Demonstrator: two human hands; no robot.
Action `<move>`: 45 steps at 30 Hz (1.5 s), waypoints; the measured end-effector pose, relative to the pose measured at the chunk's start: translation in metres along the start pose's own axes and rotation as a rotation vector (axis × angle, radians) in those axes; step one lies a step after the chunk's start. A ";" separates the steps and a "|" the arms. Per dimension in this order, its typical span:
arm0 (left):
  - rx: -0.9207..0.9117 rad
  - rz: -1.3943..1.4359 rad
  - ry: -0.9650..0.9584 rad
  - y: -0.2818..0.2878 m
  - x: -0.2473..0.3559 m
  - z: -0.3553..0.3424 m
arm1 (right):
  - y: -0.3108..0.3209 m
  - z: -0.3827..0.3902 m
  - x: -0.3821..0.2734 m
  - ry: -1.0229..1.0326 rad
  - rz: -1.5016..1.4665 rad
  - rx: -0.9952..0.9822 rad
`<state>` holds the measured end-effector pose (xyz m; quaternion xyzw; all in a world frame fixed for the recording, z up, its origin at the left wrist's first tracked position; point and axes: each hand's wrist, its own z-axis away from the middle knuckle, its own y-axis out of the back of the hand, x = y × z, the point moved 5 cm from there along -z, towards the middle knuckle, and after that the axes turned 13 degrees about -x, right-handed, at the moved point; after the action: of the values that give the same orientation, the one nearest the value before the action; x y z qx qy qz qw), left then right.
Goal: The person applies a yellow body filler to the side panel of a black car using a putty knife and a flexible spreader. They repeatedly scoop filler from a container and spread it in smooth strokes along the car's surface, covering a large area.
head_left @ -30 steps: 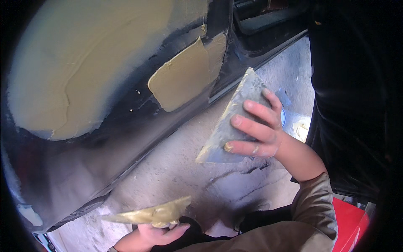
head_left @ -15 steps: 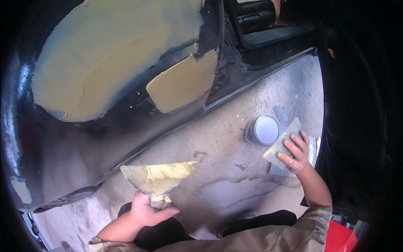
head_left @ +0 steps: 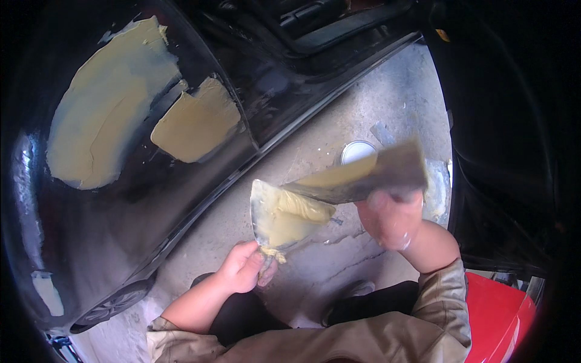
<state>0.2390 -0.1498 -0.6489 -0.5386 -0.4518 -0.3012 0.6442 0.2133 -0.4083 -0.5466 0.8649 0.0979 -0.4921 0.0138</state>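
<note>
My left hand [head_left: 243, 270] is closed round the handle of a wide putty knife [head_left: 266, 209], its blade pointing up. A thick ridge of yellow body filler [head_left: 305, 207] lies across that blade, and more is stuck near the handle. In my right hand [head_left: 392, 219], blurred by motion, is a broad flat spreader [head_left: 378, 172]. Its long edge is at the filler end of the putty knife; whether they touch I cannot tell. Beyond, on the dark car body [head_left: 181, 199], a large smoothed filler patch [head_left: 112, 115] sits beside a smaller one [head_left: 200, 124].
A round tin [head_left: 357, 150] with a pale lid stands on the concrete floor [head_left: 399, 88], partly hidden by the spreader. A small grey plate [head_left: 381, 133] lies behind it. A filler-smeared sheet [head_left: 437, 187] is right of my hand. A red object [head_left: 496, 311] stands lower right.
My right hand has swung left with the spreader, bringing it to the putty knife. My left hand has moved right and up, turning the blade. The view has shifted, so the car patches look smaller.
</note>
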 end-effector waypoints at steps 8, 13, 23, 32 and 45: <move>0.068 -0.045 -0.117 -0.001 0.007 0.014 | -0.012 -0.006 0.003 -0.047 0.475 -0.450; 0.154 -0.041 -0.178 0.002 0.010 0.018 | -0.007 0.001 0.009 -0.188 0.691 -0.588; 0.357 -0.203 -0.262 -0.026 0.007 -0.012 | -0.046 0.004 -0.039 0.352 1.277 -0.155; 0.403 -0.377 -0.213 -0.021 0.019 -0.004 | -0.080 -0.010 -0.015 0.146 1.313 -0.373; 0.566 -0.077 -0.164 0.000 0.011 0.072 | -0.043 -0.061 -0.004 0.578 1.271 -0.083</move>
<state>0.2254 -0.0790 -0.6380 -0.3426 -0.5887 -0.1431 0.7180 0.2551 -0.3592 -0.5088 0.8495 -0.4085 -0.1344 0.3055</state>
